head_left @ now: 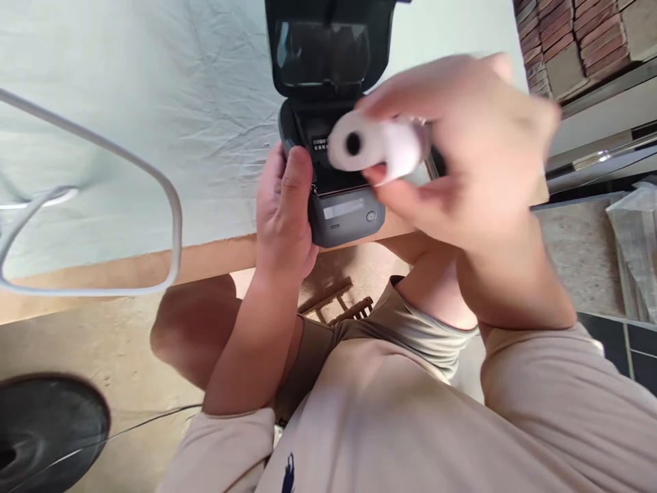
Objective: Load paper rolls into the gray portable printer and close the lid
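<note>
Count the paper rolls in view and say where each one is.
1. The white paper roll is held in the right hand, just above the open compartment of the dark printer that the left hand grips. The right hand could hide another.

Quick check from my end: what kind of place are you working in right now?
Probably a home or small workshop, not a factory. A cloth-covered table holds a small printer; the left hand steadies it, the right hand holds a paper roll. Stacked bricks stand nearby.
</note>
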A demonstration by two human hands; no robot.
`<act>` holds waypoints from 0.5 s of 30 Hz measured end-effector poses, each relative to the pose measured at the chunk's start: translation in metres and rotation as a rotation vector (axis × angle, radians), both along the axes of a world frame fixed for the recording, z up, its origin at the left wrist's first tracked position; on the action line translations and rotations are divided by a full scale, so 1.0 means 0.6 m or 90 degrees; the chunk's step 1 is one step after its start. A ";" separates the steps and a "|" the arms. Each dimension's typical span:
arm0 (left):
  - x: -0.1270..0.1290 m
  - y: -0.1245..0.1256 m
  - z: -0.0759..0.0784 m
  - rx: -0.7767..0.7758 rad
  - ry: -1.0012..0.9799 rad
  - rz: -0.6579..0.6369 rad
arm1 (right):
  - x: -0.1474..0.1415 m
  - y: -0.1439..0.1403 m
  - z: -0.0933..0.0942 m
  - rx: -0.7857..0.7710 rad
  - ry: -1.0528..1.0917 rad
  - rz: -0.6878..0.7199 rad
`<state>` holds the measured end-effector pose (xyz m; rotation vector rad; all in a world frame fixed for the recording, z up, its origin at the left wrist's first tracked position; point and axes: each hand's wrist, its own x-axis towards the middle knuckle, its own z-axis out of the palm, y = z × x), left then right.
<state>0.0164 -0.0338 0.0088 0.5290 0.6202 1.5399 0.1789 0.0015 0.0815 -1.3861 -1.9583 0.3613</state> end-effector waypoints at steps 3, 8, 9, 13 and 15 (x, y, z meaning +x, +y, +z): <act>0.002 -0.002 -0.001 0.002 0.065 -0.004 | -0.025 0.007 0.023 -0.072 -0.171 0.176; -0.007 0.000 -0.001 -0.021 0.041 -0.052 | -0.025 0.003 0.013 0.094 -0.251 0.159; -0.010 0.000 0.001 -0.028 0.027 -0.066 | -0.021 -0.001 0.007 0.148 -0.250 0.165; -0.021 -0.005 0.007 -0.050 0.026 -0.082 | 0.001 -0.015 -0.007 0.173 -0.182 0.291; -0.023 -0.007 0.007 -0.052 0.046 -0.083 | 0.008 -0.014 -0.010 0.152 -0.117 0.301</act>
